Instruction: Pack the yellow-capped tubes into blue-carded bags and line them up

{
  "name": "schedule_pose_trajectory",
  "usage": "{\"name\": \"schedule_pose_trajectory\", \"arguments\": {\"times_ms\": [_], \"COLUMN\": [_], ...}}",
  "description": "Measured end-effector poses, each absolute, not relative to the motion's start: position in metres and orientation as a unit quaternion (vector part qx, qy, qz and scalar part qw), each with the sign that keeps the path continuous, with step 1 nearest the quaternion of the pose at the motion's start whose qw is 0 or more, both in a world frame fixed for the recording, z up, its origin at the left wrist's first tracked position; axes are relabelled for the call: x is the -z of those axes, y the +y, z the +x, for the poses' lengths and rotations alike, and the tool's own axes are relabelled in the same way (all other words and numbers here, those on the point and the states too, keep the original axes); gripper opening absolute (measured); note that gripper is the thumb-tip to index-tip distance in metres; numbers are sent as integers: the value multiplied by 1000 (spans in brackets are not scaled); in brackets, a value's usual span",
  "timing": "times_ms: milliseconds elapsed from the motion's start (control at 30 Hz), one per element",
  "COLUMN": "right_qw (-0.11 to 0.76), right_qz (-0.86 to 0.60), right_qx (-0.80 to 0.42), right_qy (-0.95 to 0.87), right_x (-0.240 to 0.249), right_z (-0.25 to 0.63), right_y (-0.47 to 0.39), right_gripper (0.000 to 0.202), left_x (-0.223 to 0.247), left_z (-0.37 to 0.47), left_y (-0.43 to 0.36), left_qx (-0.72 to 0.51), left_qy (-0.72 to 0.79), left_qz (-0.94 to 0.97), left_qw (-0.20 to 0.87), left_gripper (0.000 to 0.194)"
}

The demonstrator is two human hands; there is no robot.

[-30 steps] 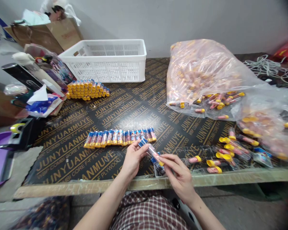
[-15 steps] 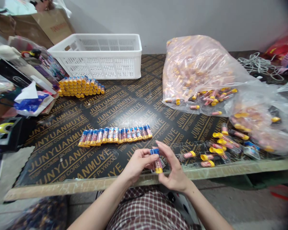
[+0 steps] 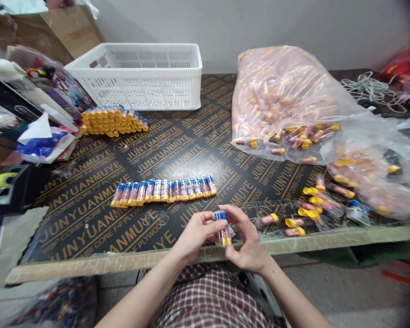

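Observation:
A small clear tube with a blue top and yellow bottom stands upright between my hands, above the table's front edge. My left hand pinches its upper part between thumb and fingers. Curved around the tube's right side, my right hand has its fingertips at the blue top and its thumb at the yellow end. Beyond my hands lies a row of similar tubes. To the right, loose tubes with yellow caps are scattered near the edge.
A white basket stands at the back left, with stacked tubes before it. The large plastic bag of yellow-capped pieces covers the back right. Bottles, tissues and a black dispenser crowd the left side.
The tube has turned slightly between my fingers and my right fingertips have come closer to its blue top. The view has shifted slightly.

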State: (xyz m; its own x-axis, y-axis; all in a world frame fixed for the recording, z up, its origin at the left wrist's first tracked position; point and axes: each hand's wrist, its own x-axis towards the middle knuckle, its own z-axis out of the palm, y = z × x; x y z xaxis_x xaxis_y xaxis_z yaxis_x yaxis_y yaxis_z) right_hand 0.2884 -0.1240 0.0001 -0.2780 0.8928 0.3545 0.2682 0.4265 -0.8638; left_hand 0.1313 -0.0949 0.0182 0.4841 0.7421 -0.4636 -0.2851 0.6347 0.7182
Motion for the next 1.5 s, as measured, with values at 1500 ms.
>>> {"name": "schedule_pose_trajectory", "arguments": {"times_ms": [1500], "right_qw": [365], "right_qz": [-606], "right_qx": [-214], "right_qy": [-673], "right_x": [3], "right_z": [337], "right_y": [-108], "right_gripper": [21], "left_x": [12], "left_z": [124], "left_y": [-85], "left_qx": [-194], "left_qy": [597], "left_qz": [692], "left_qw": [356], "left_gripper": [8]}}
